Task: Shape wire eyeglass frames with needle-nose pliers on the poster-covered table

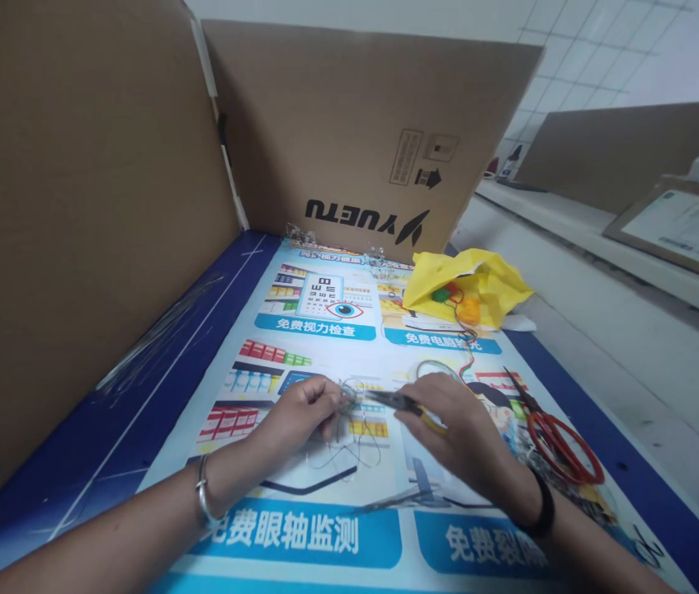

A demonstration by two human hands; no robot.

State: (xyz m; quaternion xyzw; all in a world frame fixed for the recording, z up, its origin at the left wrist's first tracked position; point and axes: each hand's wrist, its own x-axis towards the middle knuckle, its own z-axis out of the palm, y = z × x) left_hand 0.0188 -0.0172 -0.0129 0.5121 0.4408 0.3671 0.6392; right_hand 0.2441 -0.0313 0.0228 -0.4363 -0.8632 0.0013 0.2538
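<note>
My left hand (312, 404) is closed in a pinch on a small tangle of thin wire (352, 396), whose loose loops hang below the fingers. My right hand (454, 412) is wrapped round a pair of pliers (402, 402) with yellow handles. The dark jaws point left and reach the right side of the wire; I cannot tell whether they touch it. Beneath the hands lies a printed poster sheet (324, 561). A thin, dark pointed tool (386, 501) rests on it, just below the hands.
Red-handled scissors (563, 450) lie at the right above a heap of small bits. Behind stands a yellow bag (498, 285) with coloured yarn (469, 312). Long wires (163, 330) lie at left. Cardboard panels (349, 124) wall the back and left.
</note>
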